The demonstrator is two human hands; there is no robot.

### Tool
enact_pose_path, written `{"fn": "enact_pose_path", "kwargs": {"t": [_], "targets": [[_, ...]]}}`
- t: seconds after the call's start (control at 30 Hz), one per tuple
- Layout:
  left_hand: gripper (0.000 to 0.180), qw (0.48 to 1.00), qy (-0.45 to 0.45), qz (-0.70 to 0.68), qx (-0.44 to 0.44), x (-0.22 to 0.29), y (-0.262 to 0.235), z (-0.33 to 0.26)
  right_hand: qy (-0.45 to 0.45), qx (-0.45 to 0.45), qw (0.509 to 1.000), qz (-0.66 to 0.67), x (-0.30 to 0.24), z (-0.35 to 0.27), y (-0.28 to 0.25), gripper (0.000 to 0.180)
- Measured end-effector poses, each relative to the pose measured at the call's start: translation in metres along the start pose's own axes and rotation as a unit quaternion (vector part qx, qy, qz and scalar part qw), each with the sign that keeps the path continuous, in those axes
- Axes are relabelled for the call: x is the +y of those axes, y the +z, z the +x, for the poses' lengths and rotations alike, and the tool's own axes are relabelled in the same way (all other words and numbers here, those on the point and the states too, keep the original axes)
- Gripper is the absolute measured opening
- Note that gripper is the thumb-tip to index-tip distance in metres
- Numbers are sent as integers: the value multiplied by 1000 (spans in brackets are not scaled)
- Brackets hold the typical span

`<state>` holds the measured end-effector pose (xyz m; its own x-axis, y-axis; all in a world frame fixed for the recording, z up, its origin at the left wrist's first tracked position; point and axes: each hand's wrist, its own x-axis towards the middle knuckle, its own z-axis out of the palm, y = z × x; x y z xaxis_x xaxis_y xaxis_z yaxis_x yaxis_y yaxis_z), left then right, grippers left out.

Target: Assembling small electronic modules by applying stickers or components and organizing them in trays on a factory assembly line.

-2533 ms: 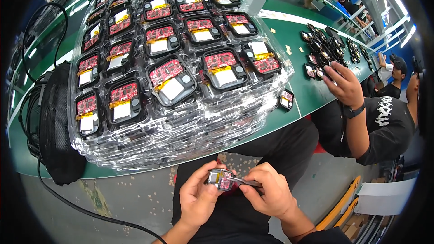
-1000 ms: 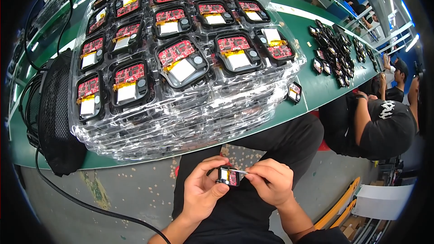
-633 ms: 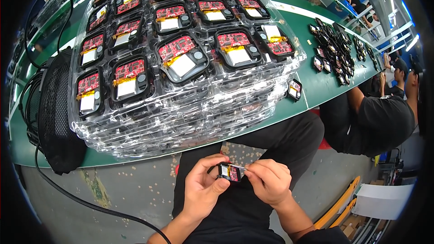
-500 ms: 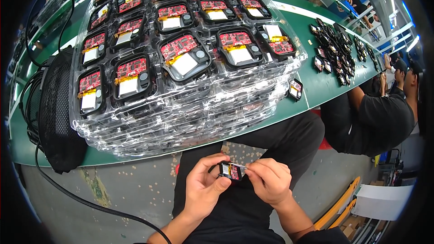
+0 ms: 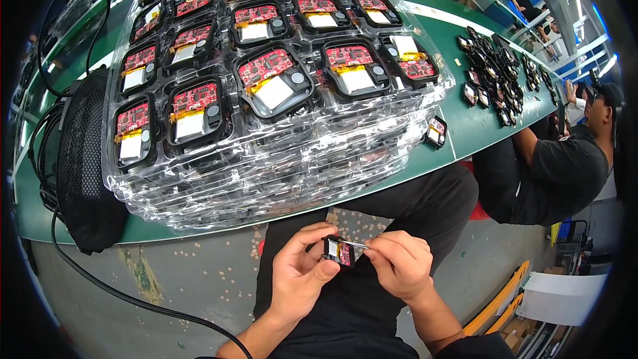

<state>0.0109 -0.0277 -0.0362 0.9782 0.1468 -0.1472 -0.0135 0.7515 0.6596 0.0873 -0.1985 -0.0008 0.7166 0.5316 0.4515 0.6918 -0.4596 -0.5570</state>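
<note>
While the green desk (image 5: 473,131) carries most of the stuff, the biggest load on it is the stack of clear plastic trays (image 5: 286,179), several layers deep. Most visible pockets of the top layer hold black-cased units (image 5: 276,83), each w/ its innards bare & no cover on; whether that lot is pre- or post-work can't be told. Lower layers are too glary to read. On the desk's R side, well apart from the stack, lies a jumbled pile of small units (image 5: 490,73); status unclear, too small to check.

Next in size, the hands. The L grip (image 5: 297,276) is partly curled, holding the small held unit (image 5: 342,252) by its edges, tilted, above the lap (image 5: 345,319) & off the desk. The R grip (image 5: 402,269) is pinched tight on a slim metal tool (image 5: 356,244), prob. tweezers.

A lone unit (image 5: 436,131) sits on the desk just beside the stack, no hand on it.

In the held unit, red PCB (image 5: 346,254) & white batt. (image 5: 333,248) are both in the case, exposed. The tool's tip is at the upper edge; contact can't be confirmed. So this one prob. counts as in progress, i.e. not finished; how much remains on it isn't readable.
</note>
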Motion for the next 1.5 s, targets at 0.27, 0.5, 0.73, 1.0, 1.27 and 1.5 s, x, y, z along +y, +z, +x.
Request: {"fn": "enact_pose_path", "kwargs": {"t": [0.27, 0.5, 0.73, 1.0, 1.27, 1.5], "targets": [[51, 1000, -19, -12, 1, 0, 1, -1, 23, -23, 999, 7, -2, -1, -2, 15], [50, 1000, -8, 1, 22, -4, 2, -3, 24, -17, 999, -24, -8, -1, 2, 16], [48, 999, 29, 22, 9, -2, 8, -2, -10, -57, 998, -35, -6, 8, -10, 16], [42, 791, 370, 483, -65, 15, 21, 9, 149, -58, 953, 256, -22, 4, -34, 31], [65, 769, 453, 446, -67, 8, 29, 10, 21, 99, 995, -1, -12, 25, -47, 24], [75, 795, 341, 500, -43, 16, 18, -3, 94, 164, 940, -283, 64, 55, -73, 18]]}}
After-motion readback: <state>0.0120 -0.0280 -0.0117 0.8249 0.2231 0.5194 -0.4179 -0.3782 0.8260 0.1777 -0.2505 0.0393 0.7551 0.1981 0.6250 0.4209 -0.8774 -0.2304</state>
